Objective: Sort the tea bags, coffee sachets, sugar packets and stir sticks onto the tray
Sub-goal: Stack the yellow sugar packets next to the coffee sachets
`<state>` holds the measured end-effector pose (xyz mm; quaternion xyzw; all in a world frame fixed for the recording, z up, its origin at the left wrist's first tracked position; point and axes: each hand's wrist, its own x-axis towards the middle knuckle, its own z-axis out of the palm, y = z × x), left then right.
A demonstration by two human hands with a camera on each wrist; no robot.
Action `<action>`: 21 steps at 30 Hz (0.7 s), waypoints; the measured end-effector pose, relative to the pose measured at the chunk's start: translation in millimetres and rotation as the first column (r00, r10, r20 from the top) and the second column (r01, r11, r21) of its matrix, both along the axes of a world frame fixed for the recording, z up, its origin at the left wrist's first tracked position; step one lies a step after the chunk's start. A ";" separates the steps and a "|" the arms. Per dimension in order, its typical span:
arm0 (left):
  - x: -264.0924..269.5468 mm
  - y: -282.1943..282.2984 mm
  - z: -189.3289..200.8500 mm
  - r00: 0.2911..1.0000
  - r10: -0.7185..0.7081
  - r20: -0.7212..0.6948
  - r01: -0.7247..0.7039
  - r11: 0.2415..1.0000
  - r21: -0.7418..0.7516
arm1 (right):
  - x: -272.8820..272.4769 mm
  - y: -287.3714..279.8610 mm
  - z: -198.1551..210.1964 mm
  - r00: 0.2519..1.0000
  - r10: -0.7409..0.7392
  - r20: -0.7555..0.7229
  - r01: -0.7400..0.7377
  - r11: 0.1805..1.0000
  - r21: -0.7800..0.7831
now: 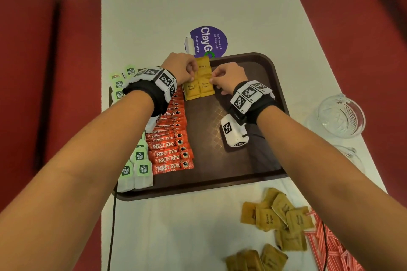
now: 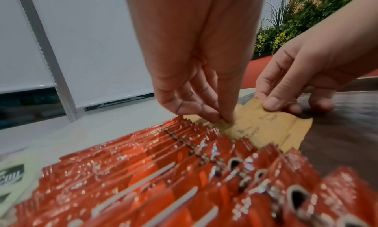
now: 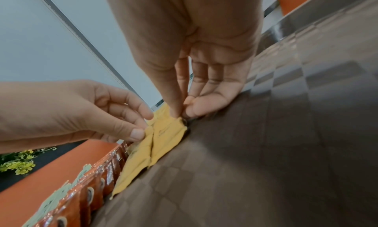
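On the white tabletop [image 1: 198, 2] a brown tray [image 1: 259, 160] carries three sorted groups: tea bags [image 1: 136, 169] along its left edge, a long row of red coffee sachets [image 1: 170, 152] just beside them, and a small block of brown sugar packets [image 1: 199, 81] at the tray's far edge, touching the sachet row. Both hands work on that block — the left hand [image 1: 179, 68] pinches the left side of the packets between thumb and fingertips, and the right hand [image 1: 229, 79] pinches their right side. More sugar packets [image 1: 277, 215] lie loose near the tabletop's near right corner, partly over a heap of red-striped stir sticks [image 1: 328, 246]. A clear glass cup [image 1: 340, 116] stands at the right edge.
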<state>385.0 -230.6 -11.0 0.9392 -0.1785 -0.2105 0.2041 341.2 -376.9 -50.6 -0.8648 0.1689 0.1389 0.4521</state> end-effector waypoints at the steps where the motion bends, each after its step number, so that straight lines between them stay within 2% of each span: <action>1: 0.2 0.4 -0.1 1.000 0.001 -0.001 -0.001 1.000 0.001 | 0.3 0.2 0.0 1.000 -0.002 0.003 0.002 1.000 0.000; 6: 0.9 1.1 -2.8 1.000 0.011 0.001 -0.011 1.000 0.012 | 0.7 0.5 0.3 1.000 -0.017 -0.006 0.017 1.000 -0.004; 14: -5.1 2.8 3.4 0.997 0.021 0.070 -0.016 0.997 -0.073 | -5.4 0.0 1.7 0.998 -0.062 0.010 0.061 0.998 0.020; 17: -19.1 8.0 14.8 0.993 0.055 0.102 -0.041 0.990 -0.136 | -17.8 -2.2 11.3 0.998 -0.052 0.032 0.051 0.998 0.038; 21: -60.7 17.5 28.1 0.996 0.051 0.076 -0.035 0.979 -0.199 | -58.3 -0.8 31.6 0.998 0.000 0.066 -0.005 0.997 0.077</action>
